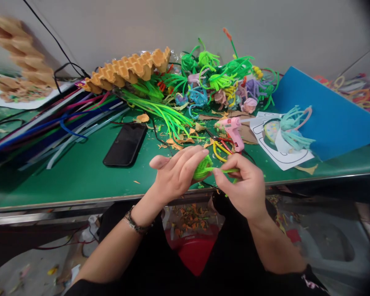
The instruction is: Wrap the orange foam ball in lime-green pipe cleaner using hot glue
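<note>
My left hand is closed around a small bright green ball wound from pipe cleaner, its thumb sticking out to the left. From the ball a green pipe cleaner runs to my right hand, where thumb and index finger pinch it. Both hands are held above the table's front edge. Just beyond them lie a pink hot glue gun and a pair of pliers or scissors with yellow handles. Part of the ball is hidden behind my left fingers.
A black phone lies on the green table. Behind it are egg cartons, bundled green pipe cleaners and a heap of pipe-cleaner pieces. A blue board leans at right. Below sits a red bin.
</note>
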Demonstrator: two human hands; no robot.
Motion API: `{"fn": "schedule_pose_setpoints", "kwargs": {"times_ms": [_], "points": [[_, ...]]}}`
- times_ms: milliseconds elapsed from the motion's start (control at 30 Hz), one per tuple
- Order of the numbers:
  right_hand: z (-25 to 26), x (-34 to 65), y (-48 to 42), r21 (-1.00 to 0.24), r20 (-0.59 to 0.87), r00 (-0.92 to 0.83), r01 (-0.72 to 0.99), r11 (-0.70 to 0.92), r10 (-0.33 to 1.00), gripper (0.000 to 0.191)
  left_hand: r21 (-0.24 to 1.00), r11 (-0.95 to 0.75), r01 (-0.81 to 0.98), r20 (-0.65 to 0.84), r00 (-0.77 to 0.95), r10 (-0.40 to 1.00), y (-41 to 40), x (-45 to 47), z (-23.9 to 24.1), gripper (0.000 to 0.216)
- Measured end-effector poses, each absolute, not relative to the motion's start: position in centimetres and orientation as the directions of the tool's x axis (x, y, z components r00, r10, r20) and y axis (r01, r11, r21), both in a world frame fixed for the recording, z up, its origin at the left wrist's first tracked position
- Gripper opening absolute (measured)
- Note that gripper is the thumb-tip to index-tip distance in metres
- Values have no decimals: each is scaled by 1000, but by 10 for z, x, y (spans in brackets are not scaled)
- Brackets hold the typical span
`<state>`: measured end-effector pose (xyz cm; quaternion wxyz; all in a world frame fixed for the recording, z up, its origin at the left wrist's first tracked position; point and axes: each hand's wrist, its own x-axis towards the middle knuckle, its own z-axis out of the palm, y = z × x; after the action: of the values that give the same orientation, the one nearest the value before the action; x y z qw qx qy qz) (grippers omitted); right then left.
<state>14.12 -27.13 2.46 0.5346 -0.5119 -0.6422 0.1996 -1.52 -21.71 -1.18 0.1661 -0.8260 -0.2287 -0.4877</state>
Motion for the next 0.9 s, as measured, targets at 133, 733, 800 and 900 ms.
{"fn": "schedule_pose_setpoints", "kwargs": {"times_ms": [133,733,800,900], "points": [[24,143,-269,-856,416,79,372,360,906,23,-60,-842,536,874,437,215,-218,-16,-11,44],[23,150,-262,-885,339,10,342,315,941,15,-109,-823,557,891,421,167,-221,-15,-11,32],[24,150,-262,-871,355,10,366,327,935,16,-93,-830,550,893,415,175,-222,-15,-12,33],[24,149,-263,-866,357,4,376,329,934,17,-69,-848,525,892,413,183,-222,-14,-12,35]]}}
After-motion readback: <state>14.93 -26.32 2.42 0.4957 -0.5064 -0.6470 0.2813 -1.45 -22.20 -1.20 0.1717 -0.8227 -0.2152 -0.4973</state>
